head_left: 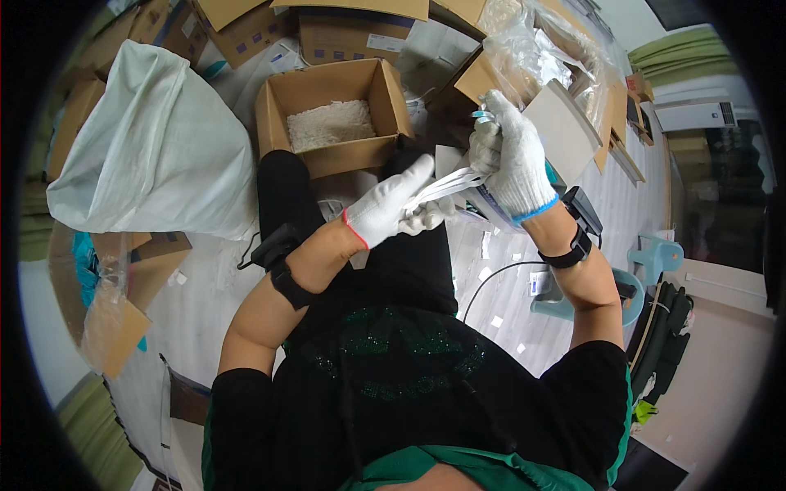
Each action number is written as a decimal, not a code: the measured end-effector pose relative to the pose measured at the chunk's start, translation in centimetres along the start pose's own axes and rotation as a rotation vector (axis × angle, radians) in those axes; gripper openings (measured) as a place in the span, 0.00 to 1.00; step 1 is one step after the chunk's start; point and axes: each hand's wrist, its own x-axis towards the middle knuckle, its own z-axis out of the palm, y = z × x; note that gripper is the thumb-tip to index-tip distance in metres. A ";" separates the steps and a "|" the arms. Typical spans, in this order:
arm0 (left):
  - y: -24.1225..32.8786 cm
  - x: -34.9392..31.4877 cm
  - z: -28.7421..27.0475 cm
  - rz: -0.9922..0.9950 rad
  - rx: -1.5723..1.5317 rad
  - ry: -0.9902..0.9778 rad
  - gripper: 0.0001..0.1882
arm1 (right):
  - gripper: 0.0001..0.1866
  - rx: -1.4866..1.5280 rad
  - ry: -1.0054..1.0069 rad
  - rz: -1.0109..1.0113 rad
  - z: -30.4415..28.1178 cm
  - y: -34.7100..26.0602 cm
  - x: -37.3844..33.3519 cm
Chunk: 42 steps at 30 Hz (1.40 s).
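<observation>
My left hand [389,204], in a white knit glove with a red cuff edge, has its fingers curled under a bundle of thin white strips [449,186]; its thumb sticks up and is a little blurred. The strips stretch across to my right hand [516,155], gloved in white with a blue cuff edge and closed around their other end. A small teal bit shows at the right hand's fingertips. Beyond my knees, an open cardboard box [332,155] holds a heap of white strip-like pieces [331,125].
A large white woven sack [155,147] stands at the left. More cardboard boxes [352,37] line the back, with clear plastic bags [565,57] at the back right. A light-blue plastic stool [655,255] is at the right. Paper scraps lie on the floor [499,286].
</observation>
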 end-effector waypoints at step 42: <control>9.8 -9.4 -11.4 0.056 0.285 0.350 0.16 | 0.12 -0.885 -0.725 -0.054 -5.1 -3.2 2.4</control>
